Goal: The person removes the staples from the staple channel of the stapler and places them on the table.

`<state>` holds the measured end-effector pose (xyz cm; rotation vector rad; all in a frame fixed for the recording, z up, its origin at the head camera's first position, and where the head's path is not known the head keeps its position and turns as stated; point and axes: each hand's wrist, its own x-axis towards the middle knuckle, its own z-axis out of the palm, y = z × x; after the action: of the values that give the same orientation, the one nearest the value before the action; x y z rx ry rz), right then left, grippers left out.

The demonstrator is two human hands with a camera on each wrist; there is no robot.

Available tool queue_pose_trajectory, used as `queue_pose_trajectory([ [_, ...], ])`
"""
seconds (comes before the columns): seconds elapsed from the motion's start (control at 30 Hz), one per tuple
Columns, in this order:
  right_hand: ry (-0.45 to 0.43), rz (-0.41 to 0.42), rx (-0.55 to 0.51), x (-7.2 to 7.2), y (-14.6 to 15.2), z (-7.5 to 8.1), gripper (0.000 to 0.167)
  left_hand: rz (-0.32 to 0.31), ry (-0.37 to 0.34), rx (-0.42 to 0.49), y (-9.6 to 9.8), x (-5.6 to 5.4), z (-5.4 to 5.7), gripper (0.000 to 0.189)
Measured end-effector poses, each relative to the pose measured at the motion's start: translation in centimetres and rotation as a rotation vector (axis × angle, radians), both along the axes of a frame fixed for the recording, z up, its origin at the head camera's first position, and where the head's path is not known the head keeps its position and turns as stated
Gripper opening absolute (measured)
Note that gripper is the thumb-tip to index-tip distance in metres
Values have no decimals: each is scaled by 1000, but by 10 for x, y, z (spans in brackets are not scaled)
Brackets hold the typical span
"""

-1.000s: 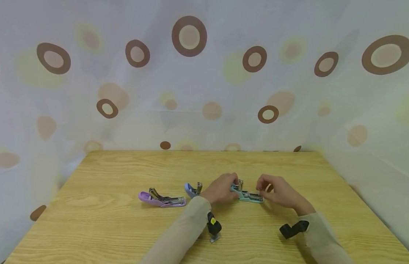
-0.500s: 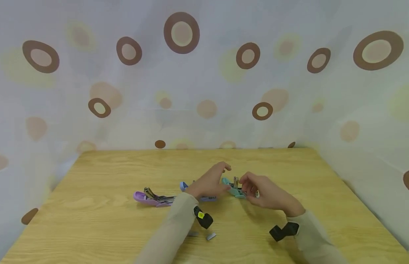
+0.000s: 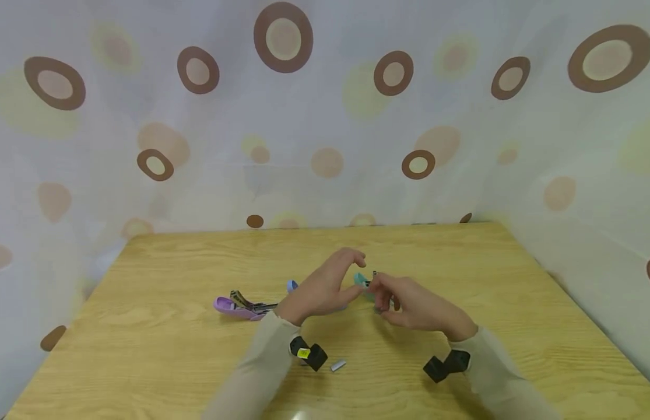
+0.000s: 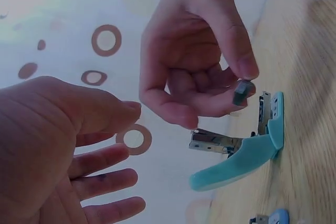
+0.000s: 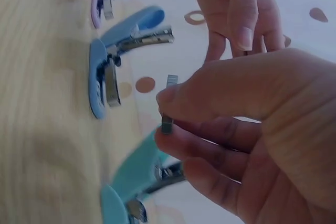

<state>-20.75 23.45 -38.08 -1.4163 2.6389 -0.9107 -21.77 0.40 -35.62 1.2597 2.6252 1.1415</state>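
Note:
My right hand [image 3: 421, 306] pinches a short strip of staples [image 5: 167, 124] between thumb and fingertips, beside the teal stapler [image 4: 236, 166]. That stapler stands on the table with its top swung up and its metal magazine exposed. In the head view the right fingers hide much of it. My left hand [image 3: 319, 290] hovers to the left of the stapler, fingers spread and holding nothing. Behind the left hand, a blue stapler [image 5: 96, 77] also stands opened up; the head view shows only bits of it.
A purple stapler [image 3: 232, 308], likewise opened, sits further left on the wooden table [image 3: 162, 361]. Nearer me lies another staple strip [image 3: 337, 365], with a further grey piece partly hidden by the left wrist camera [image 3: 309, 353]. A patterned curtain [image 3: 325, 116] stands behind the table.
My left hand has let go of the teal stapler and drawn back to the left. My right hand has moved left, from the stapler's front end to over it. The head view has shifted.

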Motion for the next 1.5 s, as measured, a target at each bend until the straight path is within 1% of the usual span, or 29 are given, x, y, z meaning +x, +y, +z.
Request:
queue_pose_trajectory([
  [0.07,-20,8,14,1,-6,-4,30,19,23,-12,-6,2,0,31],
  [0.13,-55,21,33,2,-14,-9,30,36,44,1,-12,2,0,30],
  [0.27,-114,60,97,6,-27,-22,30,62,87,25,-22,0,0,29],
  [0.33,-138,71,127,10,-31,-27,29,71,93,27,-25,-1,1,29],
  [0.47,-174,68,152,14,-35,-29,26,88,90,32,-32,-4,2,28],
  [0.63,-202,60,196,15,-42,-31,21,132,87,36,-43,-7,3,28],
  [0.77,-206,51,226,16,-45,-33,24,155,74,44,-51,-7,5,28],
  [0.9,-179,47,249,20,-44,-32,25,170,67,27,-57,-6,2,26],
  [1.07,-179,-13,265,24,-41,-26,24,179,74,20,-61,-9,2,26],
  [1.13,-161,-23,253,25,-38,-25,22,177,76,24,-63,-10,1,26],
  [1.2,-125,-25,236,25,-35,-26,17,183,71,23,-67,-10,0,25],
  [1.33,-72,-46,190,25,-27,-32,12,203,69,5,-80,-6,-4,24],
  [1.5,-45,-145,119,27,-10,-37,11,177,81,-28,-93,0,-7,25],
])
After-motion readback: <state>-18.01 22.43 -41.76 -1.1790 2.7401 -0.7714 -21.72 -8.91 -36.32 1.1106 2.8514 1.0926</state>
